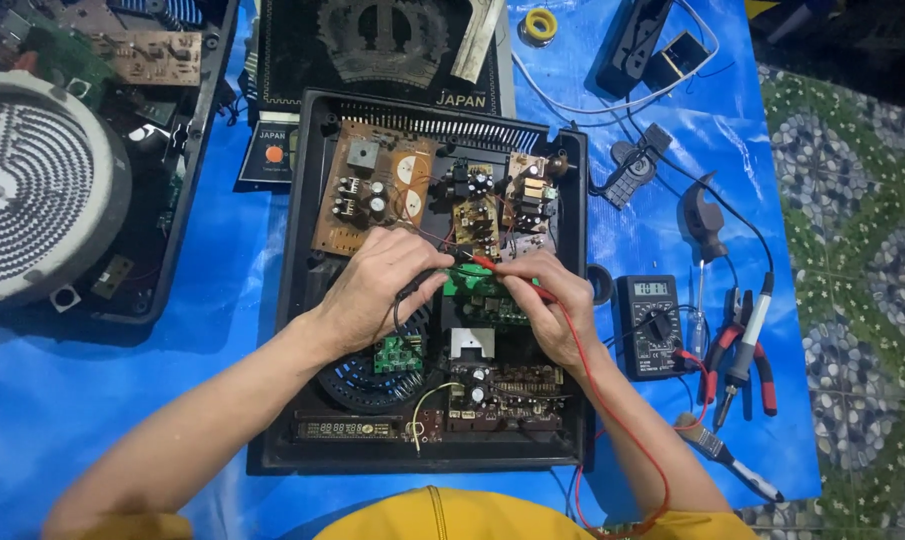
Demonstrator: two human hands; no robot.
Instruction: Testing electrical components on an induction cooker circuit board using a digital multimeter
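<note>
Red probe (520, 281) pinched in your right hand (552, 315), black probe (422, 283) in your left hand (377, 285): a slip on the circuit board (477, 222) could bridge neighbouring contacts.

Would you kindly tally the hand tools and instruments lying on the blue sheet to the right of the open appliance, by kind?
Digital multimeter: 1
Red-handled pliers: 1
Soldering iron: 1
Paintbrush: 1
Solder roll: 1
Total: 5
</note>
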